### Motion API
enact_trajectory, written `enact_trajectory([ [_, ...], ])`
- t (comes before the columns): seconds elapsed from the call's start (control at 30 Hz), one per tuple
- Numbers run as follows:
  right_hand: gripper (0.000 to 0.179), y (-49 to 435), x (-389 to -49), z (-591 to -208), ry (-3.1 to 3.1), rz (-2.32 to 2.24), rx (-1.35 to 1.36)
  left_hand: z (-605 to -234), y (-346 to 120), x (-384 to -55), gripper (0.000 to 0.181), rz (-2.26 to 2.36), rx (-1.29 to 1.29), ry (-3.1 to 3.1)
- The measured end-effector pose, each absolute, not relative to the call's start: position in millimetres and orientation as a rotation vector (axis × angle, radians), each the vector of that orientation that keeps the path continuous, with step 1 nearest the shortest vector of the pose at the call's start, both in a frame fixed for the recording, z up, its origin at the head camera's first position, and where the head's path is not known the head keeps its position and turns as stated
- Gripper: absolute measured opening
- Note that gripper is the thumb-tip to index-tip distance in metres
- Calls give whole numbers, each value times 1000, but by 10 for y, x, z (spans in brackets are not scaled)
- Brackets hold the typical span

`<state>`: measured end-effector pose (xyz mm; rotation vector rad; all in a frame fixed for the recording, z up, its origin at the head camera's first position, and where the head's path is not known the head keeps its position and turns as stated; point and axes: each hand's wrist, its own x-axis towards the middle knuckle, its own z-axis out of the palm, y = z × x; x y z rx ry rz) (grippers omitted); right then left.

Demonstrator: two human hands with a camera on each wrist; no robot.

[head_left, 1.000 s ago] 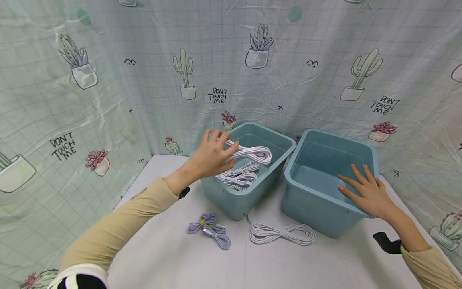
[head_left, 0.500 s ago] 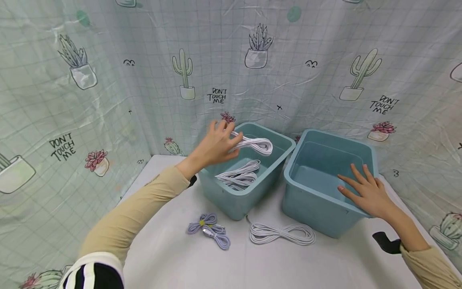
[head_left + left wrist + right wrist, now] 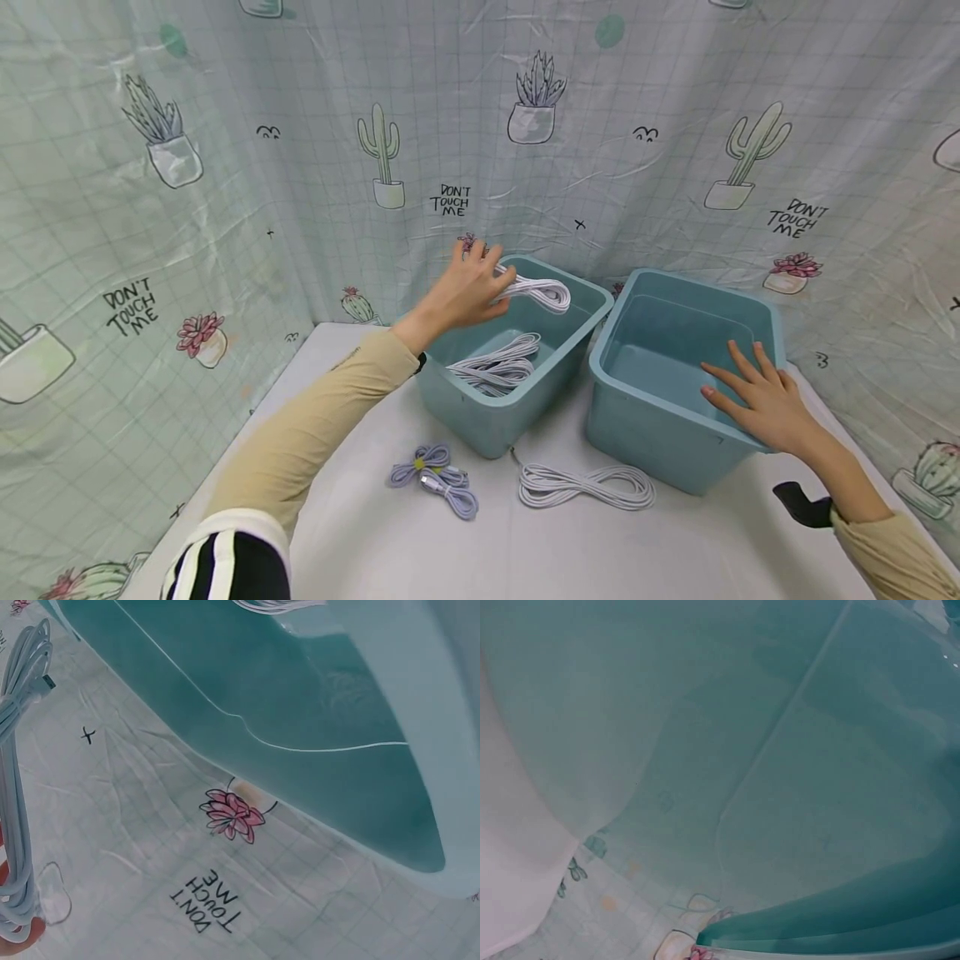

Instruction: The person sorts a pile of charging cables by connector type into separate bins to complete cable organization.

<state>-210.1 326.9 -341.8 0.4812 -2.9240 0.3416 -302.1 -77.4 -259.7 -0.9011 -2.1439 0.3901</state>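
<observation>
My left hand (image 3: 468, 287) pinches a coiled white cable (image 3: 546, 293) over the left teal bin (image 3: 491, 414). In the left wrist view this coiled cable (image 3: 16, 795) hangs at the left edge, a small plug sticking out of it. Coiled white cables (image 3: 498, 367) lie on the floor of that bin, below the hand. My right hand (image 3: 772, 404) spreads its fingers over the near right corner of the right teal bin (image 3: 660, 398), touching its rim. Only teal bin walls (image 3: 780, 780) fill most of the right wrist view; the hand itself is out of that frame.
On the white table (image 3: 525, 558), a lavender cable bundle (image 3: 435, 477) with a yellow tie lies before the left bin. A white coiled cable (image 3: 588, 485) lies to its right, close to the right bin. A cactus-print curtain (image 3: 480, 150) hangs behind the bins.
My left hand has moved right and slightly farther back with the white cable, over the left bin. The cables below are more visible. The right hand stays where it was.
</observation>
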Motion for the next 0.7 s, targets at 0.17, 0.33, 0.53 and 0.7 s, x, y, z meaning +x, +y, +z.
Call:
enact_trajectory([
  [0.17,57,3269,-2104,-3416,-2926,345,483,-2610,-739,-3103,31,417,-889,-2190],
  [0.33,57,3270,-2107,-3415,-2928,341,480,-2621,-700,-3171,30,422,-881,-2241],
  [0.53,57,3273,-2106,-3415,-2925,344,480,-2640,-651,-3223,32,438,-865,-2307],
  [0.7,56,3279,-2106,-3420,-2917,344,483,-2665,-623,-3267,33,434,-856,-2332],
])
